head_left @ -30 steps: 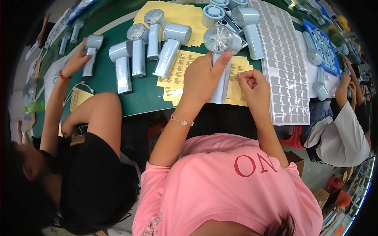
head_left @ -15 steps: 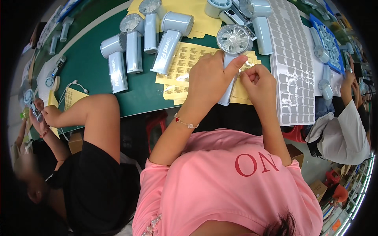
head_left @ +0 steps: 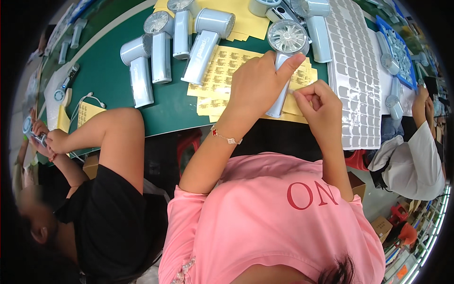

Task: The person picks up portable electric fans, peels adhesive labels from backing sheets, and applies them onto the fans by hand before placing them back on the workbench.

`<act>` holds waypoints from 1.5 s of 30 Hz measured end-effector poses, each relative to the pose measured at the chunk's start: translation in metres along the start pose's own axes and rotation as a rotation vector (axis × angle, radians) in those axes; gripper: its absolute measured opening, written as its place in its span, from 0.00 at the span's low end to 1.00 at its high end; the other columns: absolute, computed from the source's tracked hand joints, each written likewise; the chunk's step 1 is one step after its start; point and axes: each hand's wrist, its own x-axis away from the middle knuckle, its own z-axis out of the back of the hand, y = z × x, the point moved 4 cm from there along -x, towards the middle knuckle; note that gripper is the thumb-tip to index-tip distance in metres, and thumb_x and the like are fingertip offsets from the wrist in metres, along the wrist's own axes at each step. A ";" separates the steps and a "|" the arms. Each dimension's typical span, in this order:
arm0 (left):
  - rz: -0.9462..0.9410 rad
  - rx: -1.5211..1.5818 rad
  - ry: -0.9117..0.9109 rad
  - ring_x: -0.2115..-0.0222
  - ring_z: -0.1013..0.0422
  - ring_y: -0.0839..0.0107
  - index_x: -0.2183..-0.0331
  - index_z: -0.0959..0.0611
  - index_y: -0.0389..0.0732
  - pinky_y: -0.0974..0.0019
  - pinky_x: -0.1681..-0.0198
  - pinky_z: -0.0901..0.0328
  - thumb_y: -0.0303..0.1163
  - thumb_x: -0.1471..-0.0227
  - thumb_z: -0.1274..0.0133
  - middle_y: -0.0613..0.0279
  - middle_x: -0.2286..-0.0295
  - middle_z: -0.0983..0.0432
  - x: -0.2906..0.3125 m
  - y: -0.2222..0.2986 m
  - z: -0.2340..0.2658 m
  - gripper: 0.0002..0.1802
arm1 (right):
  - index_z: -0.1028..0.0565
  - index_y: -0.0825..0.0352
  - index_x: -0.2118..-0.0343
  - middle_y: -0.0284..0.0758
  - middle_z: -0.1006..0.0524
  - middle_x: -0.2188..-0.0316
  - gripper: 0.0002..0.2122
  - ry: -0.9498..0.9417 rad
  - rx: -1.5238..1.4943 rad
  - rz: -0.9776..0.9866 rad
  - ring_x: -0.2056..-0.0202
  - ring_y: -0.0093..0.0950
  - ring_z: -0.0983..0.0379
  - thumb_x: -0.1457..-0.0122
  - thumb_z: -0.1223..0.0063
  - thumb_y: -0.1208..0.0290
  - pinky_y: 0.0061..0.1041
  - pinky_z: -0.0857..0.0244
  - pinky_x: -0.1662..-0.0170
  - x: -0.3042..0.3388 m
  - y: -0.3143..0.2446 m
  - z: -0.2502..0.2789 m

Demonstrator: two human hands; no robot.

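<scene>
My left hand (head_left: 257, 83) is wrapped round the handle of a light-blue handheld fan (head_left: 287, 38), its clear-bladed round head pointing away from me. The lower end of the handle shows below my fingers. Just right of that handle, my right hand (head_left: 324, 102) is closed, thumb and forefinger pinched together. A tiny pale bit seems to show at those fingertips, too small to name. Beneath both hands lie yellow label sheets (head_left: 220, 66) printed with rows of small labels, overlapping on the green table (head_left: 182, 106).
Several blue fans (head_left: 161, 52) lie left of the label sheets, and more sit at the back. To the right is a stack of sheets with grey stickers (head_left: 352, 80). Beyond it stands a blue tray (head_left: 395, 47) of parts. Co-workers sit on both sides; the left one handles a fan (head_left: 28, 125).
The fan and my left hand have shifted slightly away and to the right. My right hand has moved a little right and toward me, still pinched. The left co-worker's hands have shifted.
</scene>
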 end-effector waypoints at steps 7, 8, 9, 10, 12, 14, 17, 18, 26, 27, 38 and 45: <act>0.065 0.446 -0.092 0.78 0.30 0.69 0.70 0.25 0.34 0.69 0.71 0.36 0.65 0.51 0.67 0.57 0.82 0.27 0.001 -0.014 -0.005 0.39 | 0.29 0.71 0.75 0.26 0.31 0.80 0.03 -0.124 -0.515 -0.279 0.80 0.11 0.40 0.50 0.46 0.80 0.10 0.48 0.78 0.014 0.000 0.026; 0.068 0.765 -0.129 0.78 0.29 0.69 0.71 0.25 0.35 0.69 0.71 0.36 0.66 0.51 0.68 0.59 0.81 0.27 0.005 -0.011 -0.005 0.39 | 0.29 0.71 0.74 0.27 0.31 0.80 0.02 -0.184 -0.667 -0.339 0.79 0.11 0.39 0.50 0.48 0.81 0.10 0.47 0.77 0.016 -0.007 0.027; 0.068 1.082 -0.170 0.77 0.29 0.69 0.71 0.24 0.36 0.68 0.72 0.35 0.66 0.51 0.69 0.60 0.80 0.27 0.008 -0.007 -0.006 0.39 | 0.29 0.71 0.74 0.27 0.31 0.80 0.02 -0.181 -0.671 -0.340 0.79 0.11 0.39 0.50 0.48 0.81 0.10 0.47 0.77 0.019 -0.011 0.027; 0.037 1.164 -0.218 0.78 0.30 0.75 0.66 0.27 0.38 0.72 0.75 0.35 0.65 0.50 0.70 0.62 0.76 0.29 0.011 -0.002 -0.001 0.37 | 0.30 0.71 0.73 0.27 0.31 0.79 0.02 -0.196 -0.761 -0.316 0.79 0.12 0.39 0.49 0.48 0.82 0.10 0.46 0.77 0.022 -0.018 0.023; 0.010 1.192 -0.242 0.79 0.31 0.75 0.64 0.28 0.37 0.73 0.76 0.36 0.65 0.49 0.70 0.61 0.75 0.30 0.014 0.002 0.002 0.37 | 0.30 0.71 0.72 0.29 0.30 0.77 0.02 -0.237 -0.859 -0.242 0.78 0.13 0.37 0.48 0.50 0.82 0.11 0.43 0.74 0.024 -0.033 0.016; -0.056 1.240 -0.226 0.80 0.32 0.76 0.62 0.30 0.37 0.75 0.79 0.37 0.63 0.49 0.70 0.60 0.72 0.30 0.018 0.008 0.003 0.36 | 0.30 0.71 0.72 0.29 0.30 0.76 0.02 -0.277 -0.859 -0.237 0.77 0.14 0.36 0.48 0.50 0.81 0.11 0.42 0.74 0.024 -0.040 0.010; -0.039 1.268 -0.187 0.80 0.31 0.76 0.63 0.29 0.37 0.75 0.80 0.37 0.63 0.48 0.70 0.60 0.73 0.31 0.024 0.013 0.004 0.36 | 0.31 0.72 0.72 0.29 0.30 0.76 0.02 -0.348 -0.853 -0.215 0.76 0.14 0.35 0.48 0.50 0.81 0.11 0.41 0.73 0.024 -0.044 0.006; -0.038 1.265 -0.187 0.80 0.31 0.76 0.63 0.29 0.37 0.75 0.80 0.37 0.63 0.48 0.70 0.60 0.73 0.31 0.025 0.014 0.003 0.36 | 0.31 0.72 0.72 0.30 0.30 0.76 0.02 -0.347 -0.864 -0.205 0.76 0.15 0.34 0.48 0.50 0.81 0.11 0.40 0.73 0.024 -0.045 0.004; -0.006 1.232 -0.159 0.84 0.33 0.77 0.69 0.26 0.36 0.76 0.82 0.38 0.67 0.51 0.72 0.60 0.85 0.30 0.032 0.017 0.004 0.41 | 0.31 0.72 0.72 0.32 0.30 0.76 0.03 -0.328 -0.903 -0.211 0.74 0.17 0.31 0.48 0.50 0.81 0.13 0.38 0.71 0.029 -0.050 0.003; -0.007 1.232 -0.161 0.84 0.33 0.77 0.69 0.26 0.36 0.76 0.82 0.38 0.67 0.51 0.72 0.60 0.85 0.30 0.032 0.017 0.004 0.41 | 0.31 0.73 0.72 0.32 0.30 0.76 0.03 -0.328 -0.904 -0.200 0.75 0.17 0.31 0.48 0.50 0.81 0.13 0.38 0.71 0.029 -0.050 0.003; -0.010 1.254 -0.116 0.84 0.33 0.76 0.69 0.27 0.34 0.76 0.81 0.37 0.67 0.51 0.72 0.59 0.85 0.30 0.037 0.017 0.004 0.42 | 0.31 0.72 0.73 0.31 0.29 0.77 0.03 -0.299 -0.859 -0.190 0.77 0.16 0.31 0.48 0.49 0.80 0.11 0.38 0.74 0.032 -0.053 0.005; -0.009 1.261 -0.125 0.83 0.32 0.75 0.69 0.28 0.33 0.76 0.80 0.37 0.67 0.51 0.73 0.59 0.84 0.30 0.041 0.016 0.006 0.42 | 0.31 0.72 0.73 0.32 0.28 0.77 0.04 -0.302 -0.826 -0.210 0.77 0.16 0.31 0.48 0.49 0.79 0.11 0.38 0.74 0.034 -0.053 0.004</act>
